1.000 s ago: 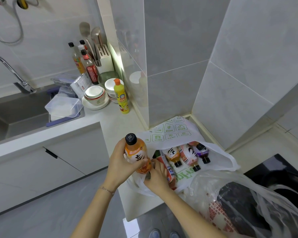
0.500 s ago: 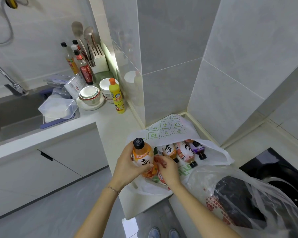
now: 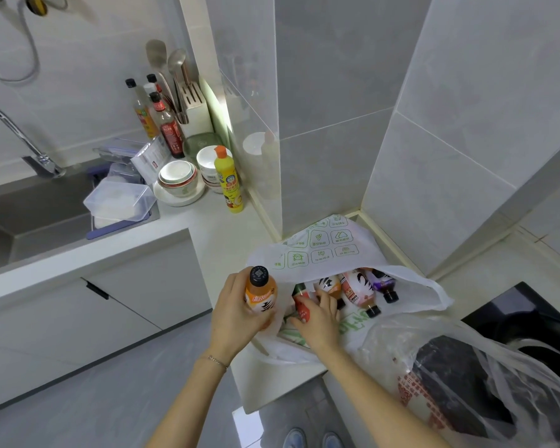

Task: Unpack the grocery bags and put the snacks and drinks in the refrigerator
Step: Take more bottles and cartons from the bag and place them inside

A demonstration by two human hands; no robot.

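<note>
**Unpacking at the corner worktop.** Left hand [image 3: 236, 313] wrapped round the waist of an orange bottle [image 3: 261, 295], which stands upright at the near left edge of the white bag [image 3: 324, 250], black screw cap uppermost. Right hand [image 3: 317, 318] inside the bag mouth, fingers lying over a red pack [image 3: 301, 305] and reaching the neck of a second bottle [image 3: 328, 286]; whether it grips either cannot be told. The hands are just beside each other, not touching.

The bag lies on its side on the worktop [image 3: 220, 227], in the angle of the tiled walls. A pink bottle [image 3: 358, 287] and a purple bottle [image 3: 383, 282] lie further right, caps pointing near.

**Handling, as judged.** The bottles look full, so fairly heavy for one hand. They are rigid plastic with rounded shoulders and glossy printed sleeves that may slip, and are best taken at the narrowed waist or just under the cap. Those lying flat will likely roll.

The bag is thin, limp film with green print. It gives no support and will probably drag along as a bottle is drawn out.

A clear bag [image 3: 401, 344], crinkled, sits near right. Its contents are dark and cannot be identified.
</note>
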